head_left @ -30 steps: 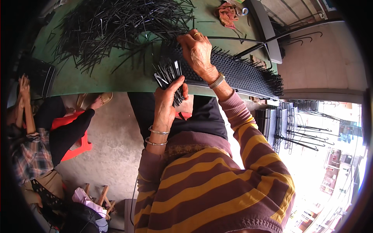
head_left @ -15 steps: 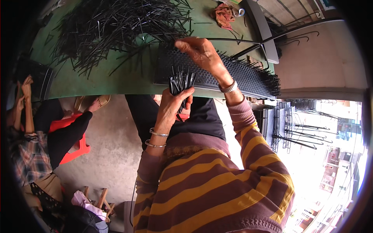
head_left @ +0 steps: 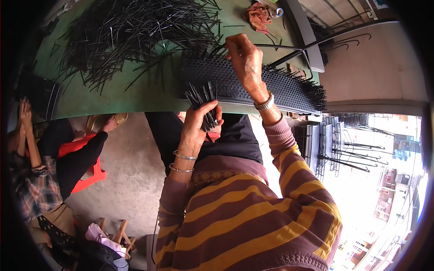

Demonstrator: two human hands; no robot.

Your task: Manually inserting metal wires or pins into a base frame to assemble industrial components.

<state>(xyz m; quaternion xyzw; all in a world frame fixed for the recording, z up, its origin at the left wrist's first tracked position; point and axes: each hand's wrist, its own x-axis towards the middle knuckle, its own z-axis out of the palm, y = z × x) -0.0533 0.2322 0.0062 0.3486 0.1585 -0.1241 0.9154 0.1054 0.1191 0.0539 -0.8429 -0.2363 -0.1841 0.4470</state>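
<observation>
My left hand [head_left: 197, 125] is closed round a bundle of thin black sticks [head_left: 203, 95], their ends fanning out above the thumb near the table's front edge. Just beyond it lies a long black board [head_left: 282, 89] full of small round holes. Rows of black sticks stand up along the board's far edge and crowd its right end. Over the far side of the board is my right hand [head_left: 246, 61], its fingers curled together in a pinch. Whatever is between those fingertips is too small to make out against the dark sticks behind.
A big loose heap of black sticks [head_left: 140, 36] covers the far left of the green table [head_left: 104, 100]. At the back right lie an orange-red cloth [head_left: 260, 19] and a black metal bar [head_left: 289, 55]. Another person's hands [head_left: 25, 118] are at the far left.
My right hand has moved a little right and farther away, its fingers now curled downward. My left hand has tilted the bundle slightly left. The other person's hands have come down.
</observation>
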